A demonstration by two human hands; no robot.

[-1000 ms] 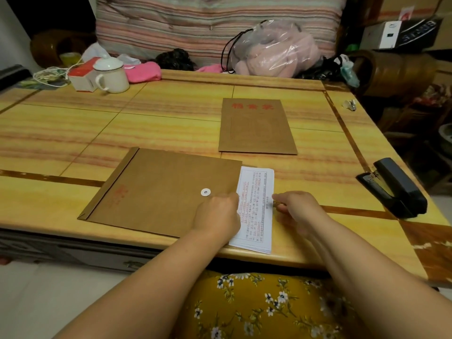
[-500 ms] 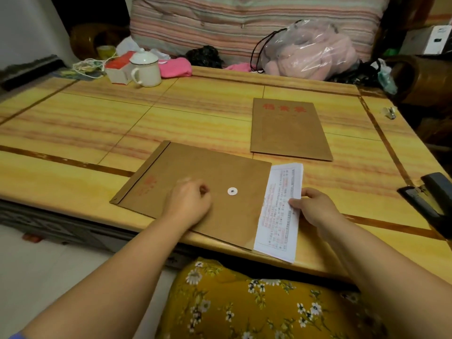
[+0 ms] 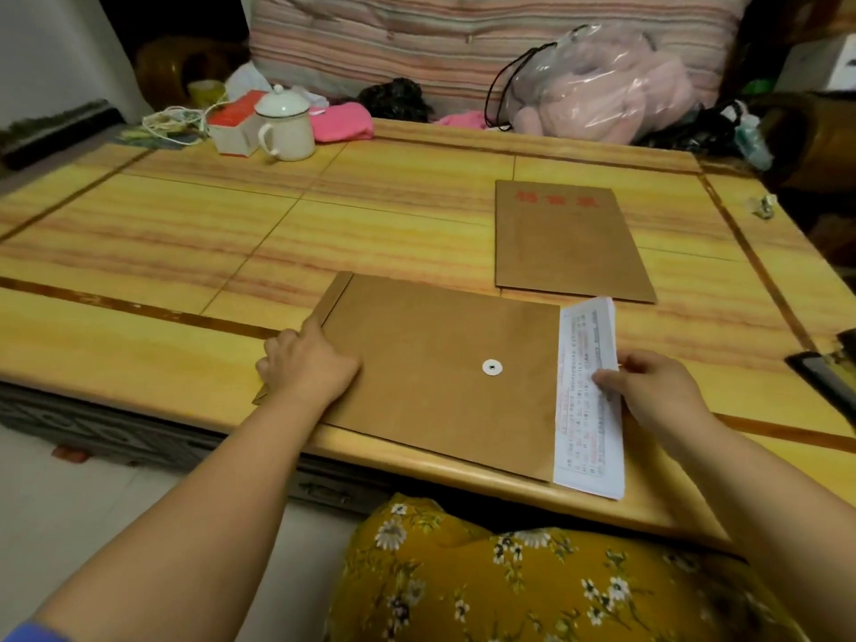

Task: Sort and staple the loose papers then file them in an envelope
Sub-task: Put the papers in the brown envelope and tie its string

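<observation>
- The papers stick partway out of the envelope, at its right end; the right hand pinches them.
- The left hand lies flat on the envelope's left end.
- Risk: pushed askew, the sheets could buckle at the mouth.
- Striped yellow tabletop; a mug far behind the envelope.

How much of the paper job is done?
Nearly all. The papers sit in one stack, mostly inside the brown envelope. The right hand is gripping their end while the left hand rests on the envelope's far end. Left: slide them fully in, then close it.
</observation>
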